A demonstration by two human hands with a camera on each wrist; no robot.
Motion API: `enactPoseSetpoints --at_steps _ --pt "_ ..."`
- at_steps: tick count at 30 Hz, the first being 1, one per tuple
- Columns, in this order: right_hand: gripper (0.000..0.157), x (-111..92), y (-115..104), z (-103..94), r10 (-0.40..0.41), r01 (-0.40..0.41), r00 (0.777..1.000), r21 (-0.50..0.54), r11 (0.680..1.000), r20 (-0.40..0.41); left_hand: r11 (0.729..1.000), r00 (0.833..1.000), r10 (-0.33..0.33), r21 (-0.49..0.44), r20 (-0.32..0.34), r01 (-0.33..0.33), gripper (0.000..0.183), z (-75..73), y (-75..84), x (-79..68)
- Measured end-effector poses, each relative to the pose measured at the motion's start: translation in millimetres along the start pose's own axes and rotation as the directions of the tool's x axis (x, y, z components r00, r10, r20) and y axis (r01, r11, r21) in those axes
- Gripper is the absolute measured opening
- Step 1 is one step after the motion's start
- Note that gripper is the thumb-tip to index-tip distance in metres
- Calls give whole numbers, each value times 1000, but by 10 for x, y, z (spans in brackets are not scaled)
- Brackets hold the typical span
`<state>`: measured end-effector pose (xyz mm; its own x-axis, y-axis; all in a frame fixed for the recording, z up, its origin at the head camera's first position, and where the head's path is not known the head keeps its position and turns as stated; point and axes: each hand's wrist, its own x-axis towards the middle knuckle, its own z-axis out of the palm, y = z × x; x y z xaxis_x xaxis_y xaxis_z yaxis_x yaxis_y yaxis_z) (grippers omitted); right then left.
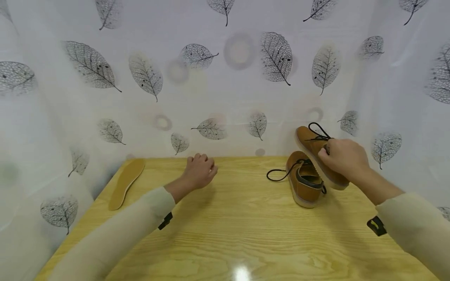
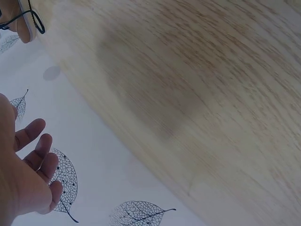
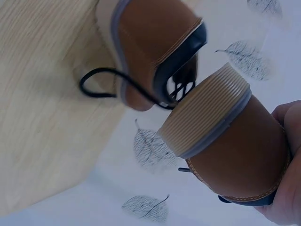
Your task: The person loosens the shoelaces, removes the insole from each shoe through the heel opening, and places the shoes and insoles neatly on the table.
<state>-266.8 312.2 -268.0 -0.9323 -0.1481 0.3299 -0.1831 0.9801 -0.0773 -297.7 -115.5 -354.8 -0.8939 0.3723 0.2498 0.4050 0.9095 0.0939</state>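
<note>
My right hand (image 1: pixel 346 156) grips a brown lace-up shoe (image 1: pixel 309 140) by its ankle opening, tilted with its sole turned toward the other shoe. That second brown shoe (image 1: pixel 305 193) stands on the table just below and left, a black lace loop (image 1: pixel 277 175) trailing from it. In the right wrist view the held shoe (image 3: pixel 240 150) shows its heel and ribbed pale sole, overlapping the standing shoe (image 3: pixel 155 28). Over the table's far middle hovers my left hand (image 1: pixel 200 171), fingers loosely curled and holding nothing; the left wrist view shows the same relaxed fingers (image 2: pixel 42 155).
A tan insole (image 1: pixel 126 183) lies at the left end of the wooden table (image 1: pixel 225 230). White curtain-like sheeting (image 1: pixel 211 97) printed with dark leaves hangs behind the table and along both sides.
</note>
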Motion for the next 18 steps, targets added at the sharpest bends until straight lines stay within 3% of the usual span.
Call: enactPoseSetpoints --at_steps 11,18 --pt "31 -17 -614 -60 -119 119 992 -5 993 -38 999 999 16 -47 -39 -18 32 -58 -61 -103" --pt "35 -72 -977 56 -200 203 978 52 978 -64 997 998 31 -64 -54 -34 30 -67 -32 -140"
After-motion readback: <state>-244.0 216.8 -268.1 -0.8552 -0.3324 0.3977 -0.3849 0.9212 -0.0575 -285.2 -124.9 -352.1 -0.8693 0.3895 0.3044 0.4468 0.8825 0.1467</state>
